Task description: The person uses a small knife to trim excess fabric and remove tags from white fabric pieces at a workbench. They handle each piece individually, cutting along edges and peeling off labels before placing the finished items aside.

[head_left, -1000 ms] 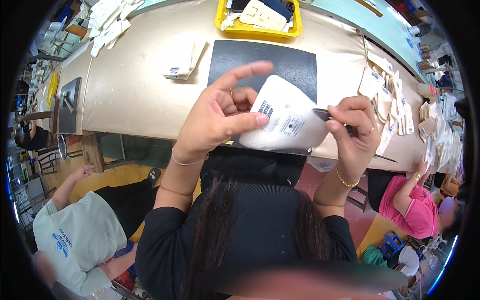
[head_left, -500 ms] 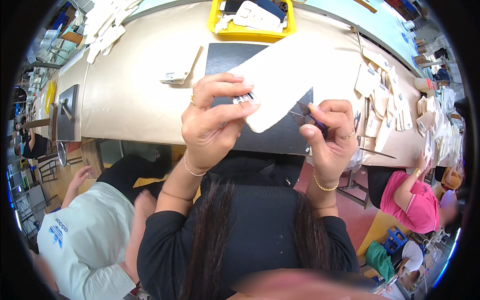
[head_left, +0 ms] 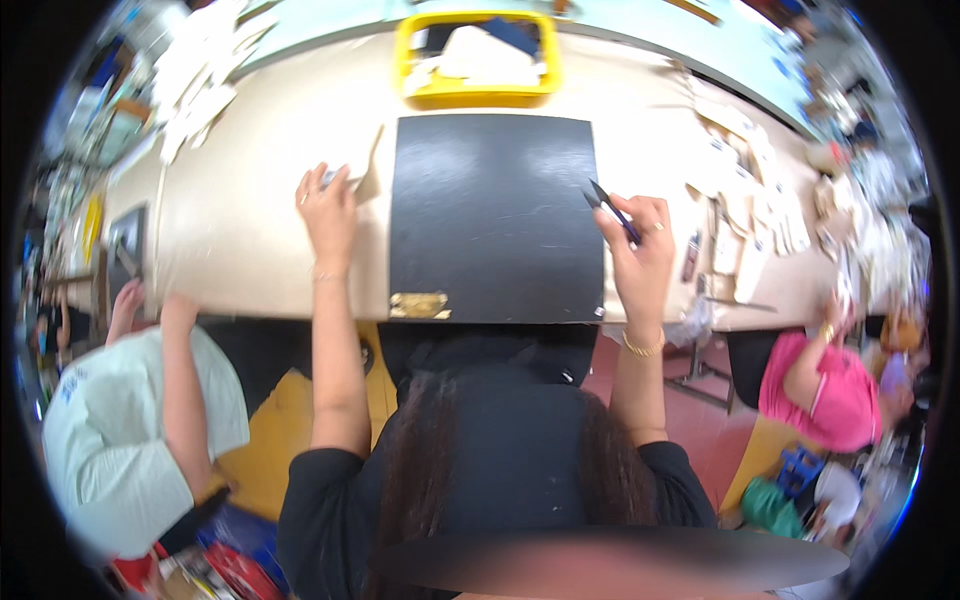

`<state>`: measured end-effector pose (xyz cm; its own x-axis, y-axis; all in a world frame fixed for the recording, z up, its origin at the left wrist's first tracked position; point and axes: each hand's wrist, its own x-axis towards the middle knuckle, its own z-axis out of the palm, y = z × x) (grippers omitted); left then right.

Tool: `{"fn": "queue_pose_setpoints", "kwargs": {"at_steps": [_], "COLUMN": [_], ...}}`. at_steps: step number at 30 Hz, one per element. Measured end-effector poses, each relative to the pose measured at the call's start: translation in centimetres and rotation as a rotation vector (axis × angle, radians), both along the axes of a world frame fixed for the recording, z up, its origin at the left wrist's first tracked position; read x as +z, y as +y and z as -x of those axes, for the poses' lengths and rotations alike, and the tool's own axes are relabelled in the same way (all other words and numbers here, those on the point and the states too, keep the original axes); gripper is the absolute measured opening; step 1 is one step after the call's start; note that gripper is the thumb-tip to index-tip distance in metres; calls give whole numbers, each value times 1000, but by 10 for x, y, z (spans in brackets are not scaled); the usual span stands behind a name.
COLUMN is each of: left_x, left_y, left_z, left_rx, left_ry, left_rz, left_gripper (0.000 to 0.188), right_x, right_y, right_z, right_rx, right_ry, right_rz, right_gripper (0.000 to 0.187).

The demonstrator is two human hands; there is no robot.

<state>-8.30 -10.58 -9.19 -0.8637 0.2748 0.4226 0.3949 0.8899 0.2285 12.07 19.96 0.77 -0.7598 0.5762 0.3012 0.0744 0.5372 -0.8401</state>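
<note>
Dark snips [head_left: 624,224] sit in the person's right hand [head_left: 640,240], pinched between thumb and forefinger, the other fingers curled in behind. Their two points stand apart and aim forward and leftward past the fingertips, a hold that probably leaves the blades clear of the skin and easy to squeeze.

The left hand [head_left: 328,208] reaches forward with its fingers slightly spread and bent over the near end of a pale stack [head_left: 356,166], which extends ahead of those fingertips and to their right. Glare and blur hide whether they pinch a piece or only touch it.

Between both sets of fingers lies a black mat [head_left: 495,220], likely placed centrally so either hand can work over it. Well ahead of the fingertips stands a yellow tray [head_left: 480,97] holding pale and dark items, perhaps set there to be out of the hands' way. Right of the snips' fingers spreads a loose heap of pale pieces [head_left: 738,205], within the right arm's reach, it seems.
</note>
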Motion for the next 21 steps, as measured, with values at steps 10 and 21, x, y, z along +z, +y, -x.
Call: {"fn": "queue_pose_setpoints", "kwargs": {"at_steps": [10, 21], "left_x": [-13, 36], "left_y": [15, 60], "left_z": [-13, -52], "left_rx": [11, -227], "left_ry": [25, -5], "left_rz": [-94, -479], "left_gripper": [40, 41], "right_x": [-109, -115], "right_y": [182, 212], "right_z": [3, 14], "right_rx": [-725, -648], "right_ry": [-402, 4], "right_rz": [-161, -14], "right_gripper": [53, 26]}}
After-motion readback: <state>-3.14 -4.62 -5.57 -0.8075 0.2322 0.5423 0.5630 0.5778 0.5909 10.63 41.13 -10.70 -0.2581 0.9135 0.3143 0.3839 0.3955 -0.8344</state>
